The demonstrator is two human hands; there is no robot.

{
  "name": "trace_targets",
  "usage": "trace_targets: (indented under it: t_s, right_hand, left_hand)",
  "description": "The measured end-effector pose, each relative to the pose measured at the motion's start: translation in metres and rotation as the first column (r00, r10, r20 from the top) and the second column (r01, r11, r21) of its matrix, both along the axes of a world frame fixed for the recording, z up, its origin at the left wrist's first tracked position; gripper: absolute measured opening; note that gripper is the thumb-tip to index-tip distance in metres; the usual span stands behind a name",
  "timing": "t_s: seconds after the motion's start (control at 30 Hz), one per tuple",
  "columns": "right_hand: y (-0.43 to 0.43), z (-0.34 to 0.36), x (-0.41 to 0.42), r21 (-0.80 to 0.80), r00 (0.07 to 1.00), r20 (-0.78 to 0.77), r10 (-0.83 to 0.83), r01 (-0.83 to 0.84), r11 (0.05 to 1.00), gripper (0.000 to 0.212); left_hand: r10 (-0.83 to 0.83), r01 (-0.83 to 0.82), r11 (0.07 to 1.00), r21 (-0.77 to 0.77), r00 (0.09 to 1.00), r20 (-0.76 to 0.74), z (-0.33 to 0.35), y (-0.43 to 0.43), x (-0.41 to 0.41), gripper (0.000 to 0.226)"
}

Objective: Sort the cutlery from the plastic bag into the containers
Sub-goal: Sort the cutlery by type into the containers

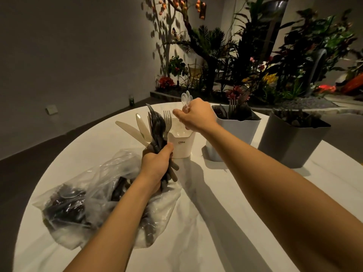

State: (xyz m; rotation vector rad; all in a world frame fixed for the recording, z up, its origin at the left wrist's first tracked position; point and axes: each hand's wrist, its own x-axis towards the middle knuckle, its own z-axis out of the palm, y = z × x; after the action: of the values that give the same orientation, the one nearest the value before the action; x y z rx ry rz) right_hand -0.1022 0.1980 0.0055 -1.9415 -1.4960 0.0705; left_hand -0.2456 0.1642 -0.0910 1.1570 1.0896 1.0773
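Clear spoons above white container; cutlery bundle

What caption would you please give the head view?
Left hand grips cutlery; right hand holds clear spoons above white container.

1. An indoor dining or lounge space, more like a café or event venue than a plain kitchen; which exactly cannot be told.
2. A round tabletop under a white cloth, brightly lit in a dim room.
3. Beyond its far edge, a decorative planted bed of flowers and palms, with a tree bearing orange fruit.
4. A bare grey wall with a socket, and a dark floor.
5. Bulk plastic cutlery: in a plastic bag near the left edge, and in a dark grey container at the right edge.
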Motion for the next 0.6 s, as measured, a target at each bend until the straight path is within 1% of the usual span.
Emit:
trace_targets:
  t_s: [0.1, 0.27, 0.37, 0.5, 0.6]
  right_hand:
    - [0.015, -0.001, -0.002, -0.032, 0.999, 0.036, -0.003, 0.005, 0.999, 0.041]
    - [0.023, -0.004, -0.005, -0.226, 0.998, 0.067, 0.000, 0.015, 0.974, 0.028]
    - [0.026, -0.002, -0.002, -0.294, 0.998, 0.066, 0.003, 0.017, 0.956, 0.021]
    - [0.027, 0.004, -0.002, -0.357, 0.998, 0.067, -0.006, 0.029, 0.934, 0.030]
    - [0.028, 0.008, -0.002, -0.376, 1.000, 0.018, -0.006, 0.013, 0.927, 0.035]
  left_hand:
    - [0.009, -0.009, 1.000, 0.017, 1.000, 0.011, 0.000, 0.003, 0.000, 0.037]
    - [0.008, -0.008, 1.000, 0.019, 1.000, 0.022, 0.005, 0.003, -0.001, 0.037]
    - [0.012, -0.012, 1.000, 0.008, 1.000, 0.027, 0.006, 0.004, -0.001, 0.036]
    - [0.004, -0.004, 1.000, 0.010, 0.999, 0.037, 0.008, 0.003, 0.000, 0.035]
    - [0.004, -0.004, 1.000, 0.000, 0.999, 0.038, 0.007, 0.004, -0.001, 0.037]
